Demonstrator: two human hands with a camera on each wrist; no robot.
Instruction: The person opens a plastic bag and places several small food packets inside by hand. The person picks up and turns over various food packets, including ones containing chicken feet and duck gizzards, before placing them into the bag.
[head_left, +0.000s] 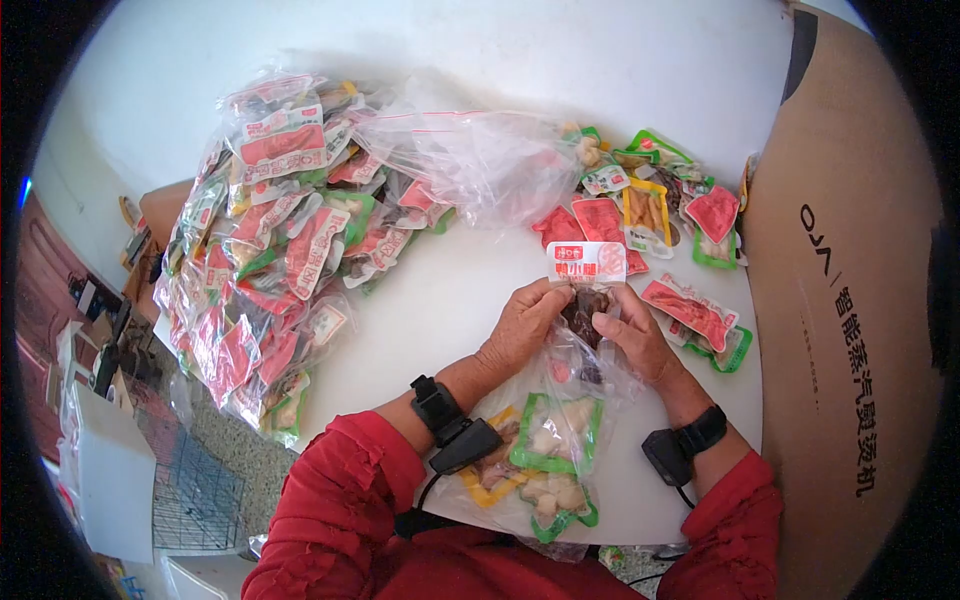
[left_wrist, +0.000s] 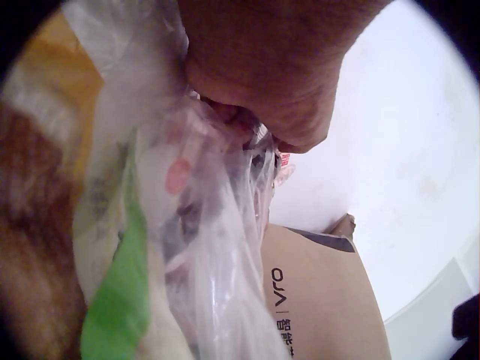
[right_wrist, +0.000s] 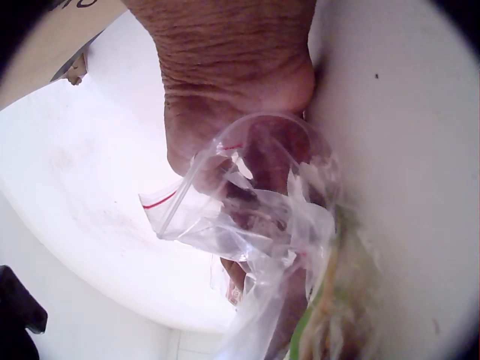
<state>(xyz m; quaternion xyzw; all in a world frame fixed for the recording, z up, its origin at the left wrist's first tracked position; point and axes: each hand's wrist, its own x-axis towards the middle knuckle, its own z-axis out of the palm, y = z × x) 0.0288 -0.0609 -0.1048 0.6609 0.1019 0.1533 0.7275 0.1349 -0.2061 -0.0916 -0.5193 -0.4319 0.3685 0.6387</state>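
Both hands meet over the front of the table around a snack packet (head_left: 586, 262) with a white and red printed top and dark contents. My left hand (head_left: 522, 328) pinches its left edge. On the other edge, my right hand (head_left: 640, 338) grips it with the thumb across the front. The packet's lower part overlaps a clear zip bag (right_wrist: 259, 244), whose red-striped mouth lies around the right fingers in the right wrist view. Inside the bag, nearer the body, are green-edged packets (head_left: 557, 432) with pale contents and a yellow-edged packet (head_left: 490, 470).
A big clear sack (head_left: 270, 240) full of mixed packets stands at the left. Empty-looking clear bags (head_left: 480, 160) lie beside it at the back. Loose packets (head_left: 695, 310) are spread at the right, near a tall cardboard box (head_left: 850, 300). The white table (head_left: 400, 340) curves along its edge.
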